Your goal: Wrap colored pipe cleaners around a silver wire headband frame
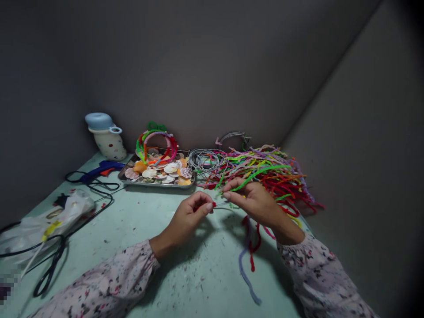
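My left hand pinches a small red fuzzy piece between thumb and fingers. Out of that red end a thin grey wire runs toward my right hand; most of the wire is hidden. Thumb and fingertips of my right hand are closed on a bright green pipe cleaner, whose long free end reaches back over the right wrist side. Both hands hover above the pale green table. Loose purple and red pipe cleaners lie below my right hand.
A metal tray holds shells and finished-looking fuzzy hoops. Coiled wire rings and a big pipe-cleaner heap lie to its right. At left are a bottle, a blue glue gun, black cables and a plastic bag.
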`<state>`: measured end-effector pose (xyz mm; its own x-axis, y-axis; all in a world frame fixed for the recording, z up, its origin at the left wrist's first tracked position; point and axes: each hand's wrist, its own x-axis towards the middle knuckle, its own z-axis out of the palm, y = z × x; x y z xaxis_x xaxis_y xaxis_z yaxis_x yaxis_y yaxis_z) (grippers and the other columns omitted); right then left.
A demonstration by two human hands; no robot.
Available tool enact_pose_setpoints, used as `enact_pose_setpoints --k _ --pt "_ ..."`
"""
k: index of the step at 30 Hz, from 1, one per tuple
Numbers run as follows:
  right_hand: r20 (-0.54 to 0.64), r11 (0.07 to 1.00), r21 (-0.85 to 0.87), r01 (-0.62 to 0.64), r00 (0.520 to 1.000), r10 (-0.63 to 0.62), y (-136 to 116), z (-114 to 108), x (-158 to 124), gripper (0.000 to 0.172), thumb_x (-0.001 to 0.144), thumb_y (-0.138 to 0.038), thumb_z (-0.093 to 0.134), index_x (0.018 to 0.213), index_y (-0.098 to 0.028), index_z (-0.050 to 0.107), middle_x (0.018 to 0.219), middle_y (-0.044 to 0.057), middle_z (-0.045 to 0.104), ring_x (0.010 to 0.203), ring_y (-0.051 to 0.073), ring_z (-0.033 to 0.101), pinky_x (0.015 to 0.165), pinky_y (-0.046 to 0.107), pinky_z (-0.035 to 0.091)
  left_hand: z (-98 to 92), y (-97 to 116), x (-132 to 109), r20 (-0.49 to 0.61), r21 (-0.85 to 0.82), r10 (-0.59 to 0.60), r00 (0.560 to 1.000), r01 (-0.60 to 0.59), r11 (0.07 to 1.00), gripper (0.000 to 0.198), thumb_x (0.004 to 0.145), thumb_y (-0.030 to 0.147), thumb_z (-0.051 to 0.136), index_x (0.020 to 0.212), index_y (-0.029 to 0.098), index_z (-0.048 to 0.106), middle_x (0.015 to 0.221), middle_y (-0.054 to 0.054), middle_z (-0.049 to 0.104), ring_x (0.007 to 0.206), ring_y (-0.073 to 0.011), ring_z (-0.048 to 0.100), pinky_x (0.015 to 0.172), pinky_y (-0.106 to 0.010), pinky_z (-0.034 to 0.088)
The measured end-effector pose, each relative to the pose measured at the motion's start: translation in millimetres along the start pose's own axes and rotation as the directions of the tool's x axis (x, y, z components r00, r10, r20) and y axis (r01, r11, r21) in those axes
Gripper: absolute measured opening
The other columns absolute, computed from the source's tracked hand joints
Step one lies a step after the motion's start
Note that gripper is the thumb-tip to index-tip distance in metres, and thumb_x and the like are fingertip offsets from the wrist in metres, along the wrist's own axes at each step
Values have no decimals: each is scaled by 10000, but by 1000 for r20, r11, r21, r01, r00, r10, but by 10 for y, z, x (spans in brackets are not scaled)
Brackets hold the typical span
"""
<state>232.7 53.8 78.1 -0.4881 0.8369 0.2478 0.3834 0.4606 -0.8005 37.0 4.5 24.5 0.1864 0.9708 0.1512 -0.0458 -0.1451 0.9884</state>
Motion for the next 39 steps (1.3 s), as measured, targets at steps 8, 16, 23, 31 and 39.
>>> enact_pose_setpoints --k 8,16,23,31,39 --pt "91 998 32 -53 995 50 -36 12 -22 128 824 -300 611 874 -193 660 812 15 650 726 144 566 669 269 435 19 38 4 12 -32 -42 999 42 999 148 815 305 628 868 174 584 761 3 531 690 -124 459 637 -239 349" --pt "179 997 60 -54 983 42 -56 28 -20 97 816 -246 611 892 -191 634 844 15 648 764 140 572 700 260 445 36 36 2 55 -13 -42 998 42 999 145 819 285 620 898 174 571 801 4 536 710 -118 468 650 -235 356" --pt "167 989 117 -91 983 71 -56 49 -17 155 801 -282 633 921 -191 597 843 12 618 741 137 548 655 254 440 37 35 -9 70 7 -79 994 79 997 170 818 323 614 890 172 585 774 8 532 676 -118 454 618 -230 336" --pt "190 968 213 -135 977 94 25 69 -18 261 797 -339 662 989 -204 550 735 -24 574 645 119 508 568 238 385 41 24 -2 79 50 -99 992 95 994 190 831 348 601 875 164 607 760 8 529 656 -114 428 611 -232 321" --pt "205 979 181 -92 977 54 22 69 1 190 826 -369 625 866 -188 582 792 4 597 702 131 513 622 252 398 32 1 -5 88 26 -100 991 98 995 194 836 335 600 920 164 636 784 0 559 678 -117 448 637 -240 330"
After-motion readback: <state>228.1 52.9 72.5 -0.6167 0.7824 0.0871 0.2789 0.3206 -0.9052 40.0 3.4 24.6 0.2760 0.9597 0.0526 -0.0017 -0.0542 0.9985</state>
